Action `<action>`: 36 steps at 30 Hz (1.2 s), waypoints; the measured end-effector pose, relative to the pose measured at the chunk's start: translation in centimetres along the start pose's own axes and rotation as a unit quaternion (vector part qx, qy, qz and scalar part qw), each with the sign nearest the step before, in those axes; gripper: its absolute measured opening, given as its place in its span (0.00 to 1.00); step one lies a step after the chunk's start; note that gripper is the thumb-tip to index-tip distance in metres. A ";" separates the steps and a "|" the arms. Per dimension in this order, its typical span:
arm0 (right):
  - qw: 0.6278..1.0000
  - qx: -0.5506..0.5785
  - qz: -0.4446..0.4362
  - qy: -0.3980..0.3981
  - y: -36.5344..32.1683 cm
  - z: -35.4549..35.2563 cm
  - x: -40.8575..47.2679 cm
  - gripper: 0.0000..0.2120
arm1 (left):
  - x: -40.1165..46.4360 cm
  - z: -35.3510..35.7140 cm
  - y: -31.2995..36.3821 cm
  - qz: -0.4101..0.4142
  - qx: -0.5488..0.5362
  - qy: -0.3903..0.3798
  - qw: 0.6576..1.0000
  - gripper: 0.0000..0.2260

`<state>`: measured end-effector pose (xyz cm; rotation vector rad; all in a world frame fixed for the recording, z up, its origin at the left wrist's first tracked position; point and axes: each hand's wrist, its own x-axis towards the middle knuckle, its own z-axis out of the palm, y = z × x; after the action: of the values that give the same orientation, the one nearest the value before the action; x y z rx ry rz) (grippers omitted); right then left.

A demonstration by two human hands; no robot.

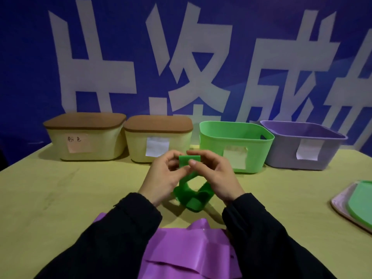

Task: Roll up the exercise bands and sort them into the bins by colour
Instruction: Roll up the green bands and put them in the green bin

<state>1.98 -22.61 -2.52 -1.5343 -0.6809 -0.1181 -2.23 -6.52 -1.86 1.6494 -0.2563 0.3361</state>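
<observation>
Two-handed rolling under way: left hand (161, 174) and right hand (211, 174) pinching green band (190, 186) above table centre, tail dangling toward 6 o'clock. Risking unwinding if pinch slackens; green bin (235, 146) waiting at 1 o'clock.

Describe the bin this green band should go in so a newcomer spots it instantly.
Four bins stand in a row at the back of the table, against the blue banner. The green bin is third from the left, between a lidded cream bin and the purple bin. It is the only green one, open-topped, with a pale label.
</observation>
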 end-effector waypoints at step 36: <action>0.998 -0.018 -0.035 0.056 0.4 0.5 -0.3 0.07 | -0.1 0.1 -1.4 0.087 0.011 0.074 0.993 0.08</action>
<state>1.75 -22.26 -3.03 -1.5266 -0.6458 -0.2675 -1.78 -6.51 -3.24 1.6186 -0.2865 0.5921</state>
